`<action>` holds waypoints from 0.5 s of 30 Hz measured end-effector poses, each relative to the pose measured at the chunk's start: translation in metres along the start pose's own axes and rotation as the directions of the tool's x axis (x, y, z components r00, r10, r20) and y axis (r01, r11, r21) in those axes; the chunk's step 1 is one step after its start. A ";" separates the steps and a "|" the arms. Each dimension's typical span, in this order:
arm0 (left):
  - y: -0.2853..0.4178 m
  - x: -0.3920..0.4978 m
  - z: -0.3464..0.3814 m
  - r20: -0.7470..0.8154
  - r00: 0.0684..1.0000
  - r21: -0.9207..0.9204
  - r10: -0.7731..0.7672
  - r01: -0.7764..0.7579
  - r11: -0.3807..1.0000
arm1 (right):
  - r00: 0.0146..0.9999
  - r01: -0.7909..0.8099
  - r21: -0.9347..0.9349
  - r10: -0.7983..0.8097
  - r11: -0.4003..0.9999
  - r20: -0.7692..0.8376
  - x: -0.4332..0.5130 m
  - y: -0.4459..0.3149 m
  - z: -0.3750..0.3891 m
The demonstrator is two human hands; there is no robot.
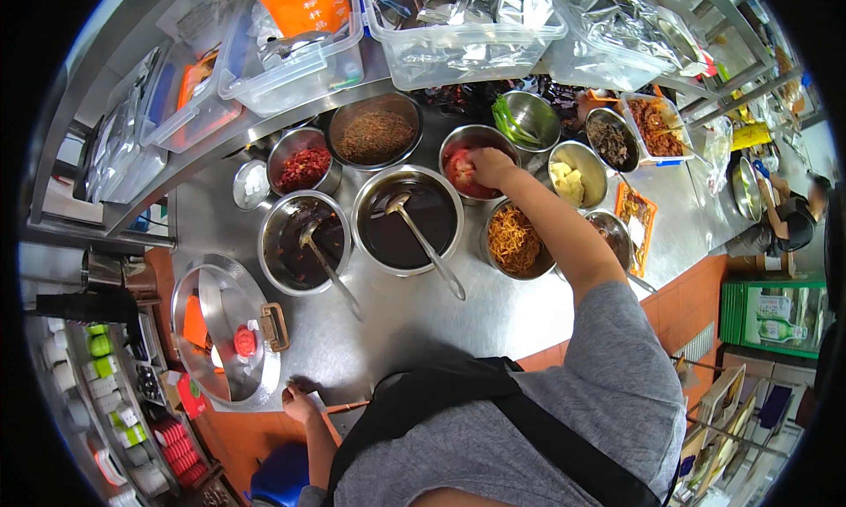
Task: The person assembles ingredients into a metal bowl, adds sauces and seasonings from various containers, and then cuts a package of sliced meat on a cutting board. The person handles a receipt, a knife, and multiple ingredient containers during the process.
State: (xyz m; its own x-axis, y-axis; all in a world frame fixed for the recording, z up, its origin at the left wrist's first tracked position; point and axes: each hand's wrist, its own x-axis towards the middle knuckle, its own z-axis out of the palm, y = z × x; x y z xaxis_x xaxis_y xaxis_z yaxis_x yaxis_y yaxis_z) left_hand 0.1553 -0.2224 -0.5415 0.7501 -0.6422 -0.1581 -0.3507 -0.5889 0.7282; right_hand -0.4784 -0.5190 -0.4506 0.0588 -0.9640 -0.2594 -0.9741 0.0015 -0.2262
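Note:
My right hand (492, 170) reaches into a steel bowl (480, 137) at the back middle of the metal table. It touches red tomato pieces (461, 168) there; whether its fingers close on any is hidden. Right of that bowl are yellow chunks (567, 184) in one bowl, green vegetable strips (507, 120) in another. Fried golden shreds (515, 239) fill a bowl under my right forearm. My left hand (299, 401) is low by the table's front edge, its fingers curled, near a large steel pan lid (268, 368); I cannot make out whether it holds anything.
Two pots of dark liquid (423, 236) (330, 216) hold ladles. Behind them stand bowls of chopped red chili (304, 170) and brown flakes (375, 137). Clear plastic bins (469, 51) line the overhead shelf. A co-worker (790, 216) handles a basin at far right.

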 end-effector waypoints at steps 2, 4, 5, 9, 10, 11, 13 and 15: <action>0.020 -0.008 0.003 -0.027 1.000 0.143 -0.001 0.005 0.990 | 0.995 -0.071 -0.016 0.072 0.997 0.073 0.006 0.001 0.005; 0.014 -0.011 0.004 -0.074 0.996 0.185 0.046 -0.031 0.982 | 0.998 -0.047 -0.025 0.048 0.999 0.044 0.002 -0.008 0.001; 0.012 -0.011 0.004 -0.093 0.993 0.207 0.070 -0.050 0.977 | 0.999 -0.038 -0.029 0.039 0.999 0.030 0.000 -0.011 -0.003; 0.020 -0.015 0.007 -0.106 0.992 0.267 0.073 -0.042 0.963 | 1.000 -0.008 0.081 0.010 0.997 -0.027 -0.008 -0.005 -0.016; 0.018 -0.016 0.007 -0.121 0.988 0.278 0.097 -0.060 0.959 | 0.996 -0.013 0.122 0.024 0.992 -0.087 -0.010 -0.004 -0.025; 0.011 -0.014 0.003 -0.124 0.976 0.386 0.176 -0.116 0.915 | 0.989 -0.015 0.164 0.038 0.986 -0.144 -0.012 -0.003 -0.032; 0.036 -0.023 0.002 -0.064 0.998 0.361 0.027 -0.002 0.933 | 0.973 -0.047 0.315 0.115 0.948 -0.199 -0.020 0.007 -0.042; -0.013 -0.015 0.001 -0.102 0.992 0.161 0.077 -0.060 0.985 | 0.969 0.038 0.437 0.074 0.899 -0.237 -0.036 -0.012 -0.062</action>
State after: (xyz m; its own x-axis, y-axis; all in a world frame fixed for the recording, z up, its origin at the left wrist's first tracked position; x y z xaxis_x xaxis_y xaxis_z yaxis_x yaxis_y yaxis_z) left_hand 0.1480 -0.2056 -0.5487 0.7743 -0.6319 -0.0327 -0.4806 -0.6210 0.6192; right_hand -0.4823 -0.5012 -0.3802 -0.0668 -0.9967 -0.0457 -0.7776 0.0807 -0.6236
